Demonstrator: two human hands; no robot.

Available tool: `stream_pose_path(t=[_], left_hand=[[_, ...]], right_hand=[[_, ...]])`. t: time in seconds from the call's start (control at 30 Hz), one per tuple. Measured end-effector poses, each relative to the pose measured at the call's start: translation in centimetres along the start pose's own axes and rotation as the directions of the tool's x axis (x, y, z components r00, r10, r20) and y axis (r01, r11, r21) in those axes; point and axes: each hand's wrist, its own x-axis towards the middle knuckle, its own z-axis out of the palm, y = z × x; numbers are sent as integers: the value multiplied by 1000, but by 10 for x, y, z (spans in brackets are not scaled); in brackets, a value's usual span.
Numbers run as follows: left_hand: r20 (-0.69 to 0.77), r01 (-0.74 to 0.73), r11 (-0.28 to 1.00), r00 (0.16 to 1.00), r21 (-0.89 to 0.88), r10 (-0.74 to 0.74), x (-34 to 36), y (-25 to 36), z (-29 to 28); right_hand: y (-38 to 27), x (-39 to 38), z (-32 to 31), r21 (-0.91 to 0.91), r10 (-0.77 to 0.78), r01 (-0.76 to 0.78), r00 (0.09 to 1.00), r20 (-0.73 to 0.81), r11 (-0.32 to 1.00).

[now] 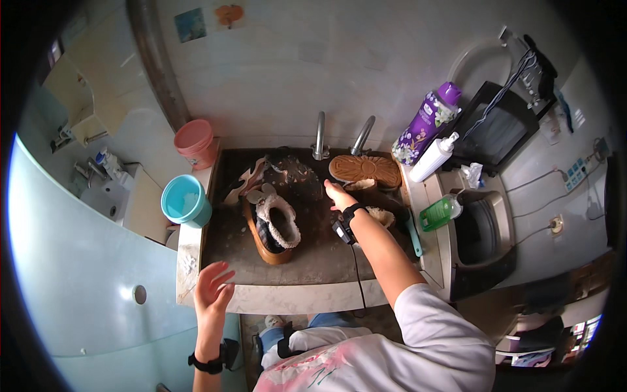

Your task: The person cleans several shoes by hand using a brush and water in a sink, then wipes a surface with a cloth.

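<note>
My left hand [213, 287] hovers by the front left edge of the sink, fingers apart and bent a little, holding nothing. My right hand [338, 196] is stretched over the middle of the dark sink [313, 255], fingers extended and nothing visible in them. Left of it stands a fleece-lined shoe [279, 225] with a tan sole and dark checked side. Beside the right hand, another shoe lies with its brown patterned sole [366, 171] showing. A fleece-trimmed shoe [382, 217] is partly hidden by my right forearm. Whether my right hand touches these shoes I cannot tell.
Two faucets [320, 134] rise behind the sink. A teal-handled tool [413, 235] leans at its right. Purple [428, 127], white [434, 158] and green [439, 213] bottles stand rightward, beside a washing machine [483, 232]. Pink [196, 144] and teal [186, 201] buckets stand left.
</note>
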Motion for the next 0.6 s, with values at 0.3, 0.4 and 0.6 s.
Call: stream_pose_path(t=[0.3,0.4,0.6], left_hand=[[-191,84,996,978,2,-82,-15,5,54],[-196,118,993,974,7,-115,-17,2,56],[-157,131,991,979,-1,-130,-18,0,55]], right_hand=[[16,69,-9,438,204,-234,972,115,868],[11,72,4,506,257,-358,931,260,785],[5,74,20,499,123,-200,975,183,843]])
